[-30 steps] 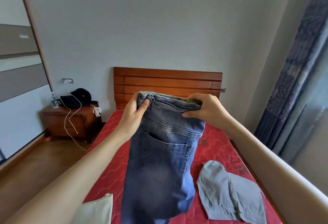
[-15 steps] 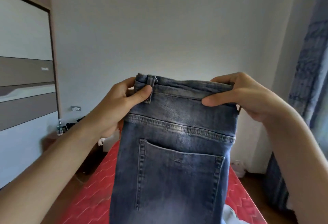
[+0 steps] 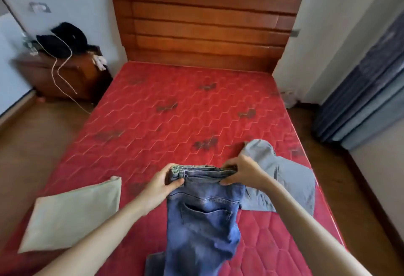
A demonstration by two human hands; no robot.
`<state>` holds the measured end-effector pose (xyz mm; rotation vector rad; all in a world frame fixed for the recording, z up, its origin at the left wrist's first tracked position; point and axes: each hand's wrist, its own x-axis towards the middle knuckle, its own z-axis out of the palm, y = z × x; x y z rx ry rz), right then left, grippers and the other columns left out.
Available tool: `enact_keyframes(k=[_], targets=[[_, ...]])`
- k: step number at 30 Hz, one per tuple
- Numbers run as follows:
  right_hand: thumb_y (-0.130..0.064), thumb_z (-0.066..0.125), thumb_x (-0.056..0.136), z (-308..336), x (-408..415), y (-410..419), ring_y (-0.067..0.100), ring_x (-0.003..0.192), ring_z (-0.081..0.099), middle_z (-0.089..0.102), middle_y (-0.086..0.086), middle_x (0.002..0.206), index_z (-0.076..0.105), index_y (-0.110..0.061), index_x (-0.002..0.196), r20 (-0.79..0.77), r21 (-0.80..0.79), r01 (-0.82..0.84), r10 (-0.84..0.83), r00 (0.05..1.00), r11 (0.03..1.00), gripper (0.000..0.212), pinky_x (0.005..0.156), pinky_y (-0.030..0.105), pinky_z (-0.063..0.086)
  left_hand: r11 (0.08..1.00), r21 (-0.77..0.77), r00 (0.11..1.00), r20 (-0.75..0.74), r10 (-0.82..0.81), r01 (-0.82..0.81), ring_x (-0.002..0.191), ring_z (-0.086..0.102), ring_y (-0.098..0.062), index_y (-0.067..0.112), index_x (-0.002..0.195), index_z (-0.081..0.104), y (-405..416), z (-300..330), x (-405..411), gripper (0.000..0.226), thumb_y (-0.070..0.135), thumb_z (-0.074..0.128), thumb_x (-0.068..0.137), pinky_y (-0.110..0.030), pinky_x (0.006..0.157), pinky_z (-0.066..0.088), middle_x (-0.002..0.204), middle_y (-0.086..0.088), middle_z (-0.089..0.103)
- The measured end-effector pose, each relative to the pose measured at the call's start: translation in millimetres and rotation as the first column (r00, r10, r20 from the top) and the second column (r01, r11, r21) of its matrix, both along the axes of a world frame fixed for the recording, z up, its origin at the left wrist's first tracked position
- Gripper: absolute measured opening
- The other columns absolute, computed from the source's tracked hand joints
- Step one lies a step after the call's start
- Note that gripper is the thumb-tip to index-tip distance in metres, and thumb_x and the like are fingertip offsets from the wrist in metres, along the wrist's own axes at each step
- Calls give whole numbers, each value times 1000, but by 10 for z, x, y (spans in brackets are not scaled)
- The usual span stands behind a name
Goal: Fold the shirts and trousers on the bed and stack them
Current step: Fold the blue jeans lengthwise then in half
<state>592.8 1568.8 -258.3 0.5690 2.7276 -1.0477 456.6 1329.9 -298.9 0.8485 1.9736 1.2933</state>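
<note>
Blue jeans (image 3: 203,221), folded lengthwise with a back pocket facing up, hang from their waistband low over the near part of the red mattress (image 3: 175,105). My left hand (image 3: 161,185) pinches the waistband's left end and my right hand (image 3: 242,171) grips its right end. A grey garment (image 3: 288,177) lies crumpled on the bed just right of the jeans, partly under my right forearm. A pale green folded garment (image 3: 74,214) lies flat at the bed's near left.
A wooden headboard (image 3: 205,26) stands at the far end. A bedside cabinet (image 3: 65,74) at the far left carries black items and a trailing white cord. Dark curtains (image 3: 367,83) hang at the right. Wooden floor runs along both sides of the bed.
Both hands have brought the jeans down from chest height towards the mattress, and my view has tilted down from the wall onto the whole bed.
</note>
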Motion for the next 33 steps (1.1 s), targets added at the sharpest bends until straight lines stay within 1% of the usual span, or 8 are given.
enact_keyframes(k=[5, 12, 15, 19, 23, 27, 29, 33], targets=[[-37, 85, 64, -558, -176, 558, 6, 63, 48, 52, -14, 58, 71, -26, 89, 58, -26, -10, 12, 998, 1000, 31, 63, 30, 39, 989, -140, 998, -32, 49, -53, 101, 63, -16, 22, 112, 58, 548, -464, -118, 28, 15, 69, 88, -34, 95, 46, 103, 1, 70], [-35, 84, 66, -1269, -806, 999, 15, 75, 55, 64, 4, 79, 71, -17, 90, 120, -77, -33, 42, 992, 996, 33, 73, 36, 46, 970, -229, 997, -46, 69, -78, 105, 62, -12, 21, 116, 58, 956, -1052, -641, 29, 20, 68, 89, -36, 97, 46, 108, 6, 69], [-34, 84, 67, -1702, -1158, 1078, 18, 79, 56, 60, -2, 76, 71, -18, 90, 147, -61, -21, 30, 989, 998, 31, 73, 35, 46, 954, -266, 989, -94, 115, -137, 101, 64, -22, 12, 111, 59, 1089, -1496, -908, 26, 17, 70, 88, -40, 94, 47, 103, -4, 70], [-36, 82, 70, -2412, -1627, 1233, 17, 81, 55, 60, -6, 80, 69, -23, 95, 125, 11, 75, -76, 989, 997, 31, 66, 29, 37, 935, -270, 969, -147, 198, -231, 93, 61, -24, 7, 106, 58, 1416, -2242, -1333, 22, 20, 67, 90, -32, 79, 43, 98, -4, 68], [-41, 84, 65, -3347, -2019, 1494, 17, 82, 55, 64, -2, 86, 69, -19, 98, 49, 28, 340, -341, 939, 940, 43, 65, 26, 36, 929, -183, 930, -243, 276, -323, 80, 53, -21, 8, 110, 55, 1860, -3190, -1825, 22, 20, 61, 93, -25, 64, 29, 84, 3, 59], [-27, 87, 66, -4302, -2284, 1557, 12, 87, 52, 57, -7, 93, 62, -19, 108, -119, -201, 617, -644, 756, 761, 49, 63, 15, 35, 919, -185, 896, -352, 269, -349, 80, 56, -31, 9, 111, 51, 2186, -4081, -2226, 22, 24, 57, 96, -34, 65, 32, 82, -5, 57], [-24, 82, 73, -4674, -2402, 1541, 12, 89, 52, 56, -7, 95, 56, -19, 116, -191, -265, 652, -701, 687, 711, 51, 70, 16, 35, 914, -174, 864, -428, 265, -366, 89, 56, -34, 7, 110, 52, 2293, -4423, -2348, 22, 23, 58, 95, -39, 71, 38, 92, -12, 60], [-24, 72, 83, -5113, -2673, 1639, 14, 88, 54, 58, -8, 92, 52, -17, 119, -350, -167, 657, -667, 658, 735, 42, 73, 21, 33, 922, -71, 789, -545, 284, -381, 95, 55, -37, 4, 108, 57, 2467, -4820, -2534, 22, 17, 63, 92, -42, 83, 37, 98, -16, 63]])
